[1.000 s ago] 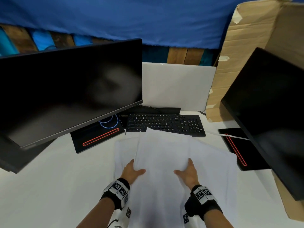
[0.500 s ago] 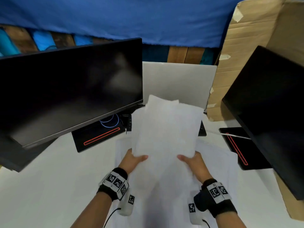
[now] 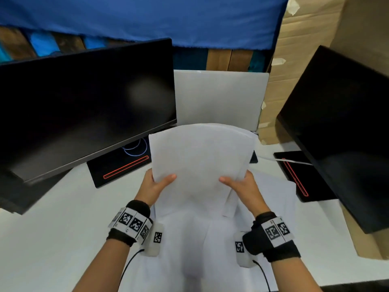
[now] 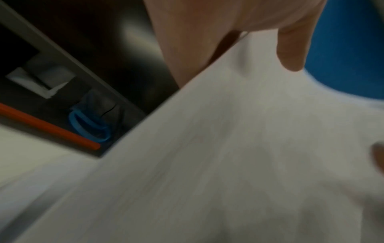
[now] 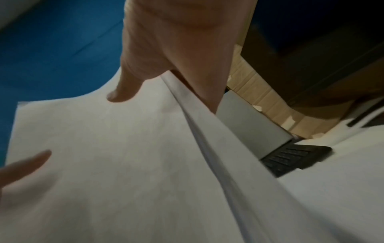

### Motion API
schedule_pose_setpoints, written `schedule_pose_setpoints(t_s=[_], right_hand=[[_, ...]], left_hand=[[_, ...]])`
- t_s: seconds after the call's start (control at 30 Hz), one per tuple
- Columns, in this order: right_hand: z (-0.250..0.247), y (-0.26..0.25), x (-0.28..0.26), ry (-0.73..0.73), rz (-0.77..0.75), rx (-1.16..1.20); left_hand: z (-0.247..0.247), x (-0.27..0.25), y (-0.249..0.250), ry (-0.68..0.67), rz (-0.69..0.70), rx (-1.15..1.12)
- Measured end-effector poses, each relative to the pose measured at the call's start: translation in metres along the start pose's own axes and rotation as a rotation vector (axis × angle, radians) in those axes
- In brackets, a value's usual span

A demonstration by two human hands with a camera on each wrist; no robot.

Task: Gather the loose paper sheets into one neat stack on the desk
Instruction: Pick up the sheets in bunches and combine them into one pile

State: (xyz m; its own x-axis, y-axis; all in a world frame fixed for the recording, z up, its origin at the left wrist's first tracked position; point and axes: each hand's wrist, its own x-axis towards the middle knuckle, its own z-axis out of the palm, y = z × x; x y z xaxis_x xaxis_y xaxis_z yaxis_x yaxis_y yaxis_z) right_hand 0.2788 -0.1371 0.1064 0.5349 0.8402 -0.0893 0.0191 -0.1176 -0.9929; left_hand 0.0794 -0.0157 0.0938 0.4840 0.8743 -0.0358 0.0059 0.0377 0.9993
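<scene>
The white worktop [image 3: 52, 239] spreads below my fingers, with more loose sheets [image 3: 271, 199] lying flat on it under and to the right of my hands. Beyond my left fingers stands a dark monitor [image 3: 84, 106]; beyond my right fingers stands another monitor [image 3: 341, 131], with cardboard [image 3: 294, 60] behind it. Between my two hands I hold a bundle of paper sheets [image 3: 200, 165] raised off the worktop, its top edge bowed away from me. My left hand [image 3: 154, 185] grips the bundle's left edge, thumb on the front, fingers [image 4: 193, 46] behind the paper. My right hand [image 3: 242, 186] grips the right edge the same way, thumb on the front, where the sheet edges sit slightly uneven. A black keyboard [image 5: 295, 157] lies just past my right fingers.
</scene>
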Motion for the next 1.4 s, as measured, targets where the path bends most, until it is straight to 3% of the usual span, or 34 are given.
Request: schedule_pose_setpoints(t_s=[0.07, 0.13, 0.27, 0.3, 0.37, 0.47, 0.57, 0.77, 0.87, 1.17, 1.3, 1.4], right_hand=[[-0.013, 0.020, 0.002, 0.030, 0.040, -0.037], [-0.039, 0.049, 0.007, 0.196, 0.135, -0.161], [-0.093, 0.098, -0.004, 0.556, 0.752, -0.654], [-0.099, 0.106, -0.011, 0.582, 0.846, -0.700], [-0.103, 0.118, -0.019, 0.600, 0.879, -0.717], [-0.102, 0.128, -0.017, 0.557, 0.820, -0.549], [-0.099, 0.131, -0.018, 0.504, 0.701, -0.543], [-0.100, 0.104, -0.022, 0.524, 0.389, -0.434], [-0.103, 0.085, -0.026, 0.493, 0.326, -0.414], [-0.123, -0.014, -0.027, 0.774, -0.111, -0.334], [-0.124, -0.058, -0.033, 0.683, -0.247, -0.087], [-0.110, -0.061, -0.026, 0.517, -0.212, 0.029]], left_hand=[[0.003, -0.001, -0.020, 0.045, -0.089, 0.065], [0.001, -0.002, -0.037, 0.083, -0.139, 0.132], [-0.012, -0.002, -0.049, 0.179, -0.131, 0.185], [-0.016, -0.002, -0.050, 0.198, -0.124, 0.190], [-0.020, -0.002, -0.050, 0.229, -0.115, 0.197], [-0.021, -0.003, -0.050, 0.259, -0.124, 0.190], [-0.022, -0.004, -0.051, 0.272, -0.138, 0.183], [-0.034, -0.005, -0.051, 0.318, -0.145, 0.223], [-0.039, -0.007, -0.050, 0.315, -0.146, 0.233], [-0.051, -0.008, -0.046, 0.311, -0.175, 0.223], [-0.052, -0.006, -0.039, 0.273, -0.199, 0.193], [-0.043, -0.005, -0.030, 0.193, -0.221, 0.144]])
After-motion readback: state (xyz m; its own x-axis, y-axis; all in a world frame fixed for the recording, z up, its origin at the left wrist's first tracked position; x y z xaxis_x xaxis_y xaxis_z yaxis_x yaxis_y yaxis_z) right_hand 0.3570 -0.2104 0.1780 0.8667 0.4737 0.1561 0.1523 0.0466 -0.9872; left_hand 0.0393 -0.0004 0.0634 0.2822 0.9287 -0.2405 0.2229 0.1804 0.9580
